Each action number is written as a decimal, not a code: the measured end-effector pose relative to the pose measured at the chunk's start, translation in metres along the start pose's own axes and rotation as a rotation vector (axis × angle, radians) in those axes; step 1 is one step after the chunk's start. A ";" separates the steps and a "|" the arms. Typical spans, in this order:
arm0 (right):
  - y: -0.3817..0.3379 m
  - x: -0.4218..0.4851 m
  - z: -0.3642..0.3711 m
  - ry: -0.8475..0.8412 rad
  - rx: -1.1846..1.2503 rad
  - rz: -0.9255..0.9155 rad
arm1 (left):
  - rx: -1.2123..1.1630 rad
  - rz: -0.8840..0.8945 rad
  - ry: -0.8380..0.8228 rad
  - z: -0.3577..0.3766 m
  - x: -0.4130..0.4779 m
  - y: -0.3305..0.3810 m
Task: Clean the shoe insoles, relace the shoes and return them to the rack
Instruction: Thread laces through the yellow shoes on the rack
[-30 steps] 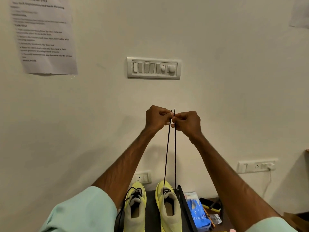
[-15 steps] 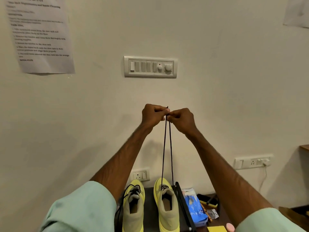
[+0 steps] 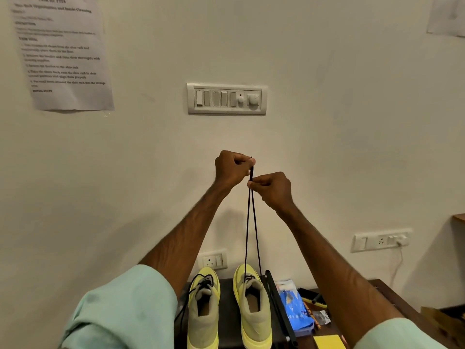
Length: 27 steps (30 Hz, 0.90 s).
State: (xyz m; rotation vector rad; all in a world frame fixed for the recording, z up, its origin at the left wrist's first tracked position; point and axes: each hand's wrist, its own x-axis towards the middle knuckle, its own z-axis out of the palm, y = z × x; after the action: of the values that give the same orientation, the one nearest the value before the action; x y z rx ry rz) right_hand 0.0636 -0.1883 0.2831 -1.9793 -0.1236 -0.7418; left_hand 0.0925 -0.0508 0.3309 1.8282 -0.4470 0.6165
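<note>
**Head view**

"What's going on by the wall?"

"Both arms are raised in front of the switch panel. The left hand is uppermost, its fingers curled and pinching the top ends of a black lace. The right hand is just below and touching it, thumb and forefinger nipping both strands together."

"And where does the lace run?"

"Straight down in two thin lines, close together at the hands and parting slightly lower down. They go into the front of the right-hand shoe, a yellow trainer standing toe to the wall on a dark shelf. The left-hand shoe stands just beside it (its own loose lace droops over the outer side)."

"Anything else about?"

"A black bar runs along the shelf's right edge. Past it, on the brown worktop, are a blue packet, a brush and a yellow pad at the bottom edge. There's a wall socket above the shoes and a printed sheet taped up top left, its text too blurred to read. The pale green sleeves are pushed up."
</note>
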 end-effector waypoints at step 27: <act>0.061 -0.048 0.040 -0.148 0.199 -0.076 | -0.279 -0.163 0.042 -0.013 -0.007 -0.003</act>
State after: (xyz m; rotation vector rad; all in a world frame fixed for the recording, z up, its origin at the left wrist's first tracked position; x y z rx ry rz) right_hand 0.0655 -0.1763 0.1966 -1.8453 -0.3499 -0.6066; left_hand 0.0866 -0.0376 0.3280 1.5649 -0.3339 0.4546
